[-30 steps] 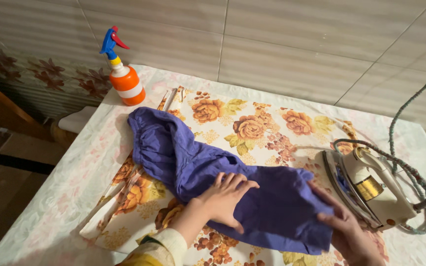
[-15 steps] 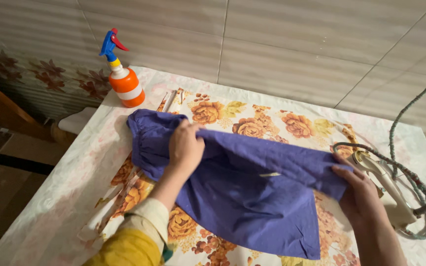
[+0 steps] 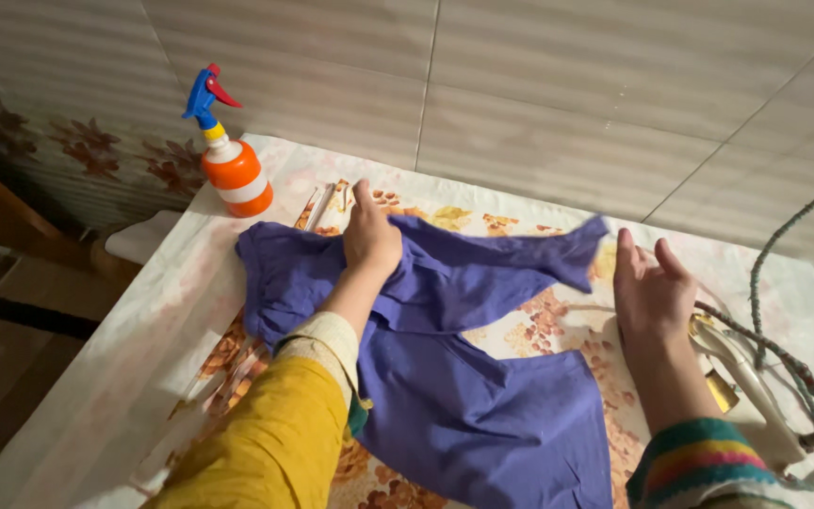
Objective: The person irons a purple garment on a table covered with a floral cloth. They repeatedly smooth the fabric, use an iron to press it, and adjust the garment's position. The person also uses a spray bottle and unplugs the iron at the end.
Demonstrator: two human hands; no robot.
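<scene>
Two hands over a purple garment (image 3: 454,377) spread on a floral ironing cloth (image 3: 558,320) — well apart, one to each side. Left hand (image 3: 371,238) pressed down on the garment's upper fold, fingers curled into the cloth, gripping a bunch of it near the far edge of the table; yellow sleeve with a pale cuff (image 3: 327,337) trailing back toward 7 o'clock. Right hand (image 3: 650,290) open, fingers spread and raised, holding nothing, hovering just at 3 o'clock of the garment's loose pointed end (image 3: 581,253), which lifts off the cloth close to the fingertips but apart from them. Striped knit cuff (image 3: 699,460) at that wrist, low at 5 o'clock of the frame.

Garment lying roughly mid-table: a gathered, crumpled part at 9 o'clock of the left hand, a long strip running toward 3 o'clock, and a broad flat panel reaching down to 6 o'clock, with bare floral cloth showing between strip and panel.

Orange-and-white spray bottle (image 3: 230,165) with a blue and red trigger head standing upright at 10 o'clock of the left hand, on the table's far corner, apart from the garment. Electric iron (image 3: 751,401) tipped on its side at 4 o'clock of the right hand, just beside the wrist, its braided cord (image 3: 784,254) looping up toward 1 o'clock. Tiled wall (image 3: 539,85) behind — pale, ribbed.
</scene>
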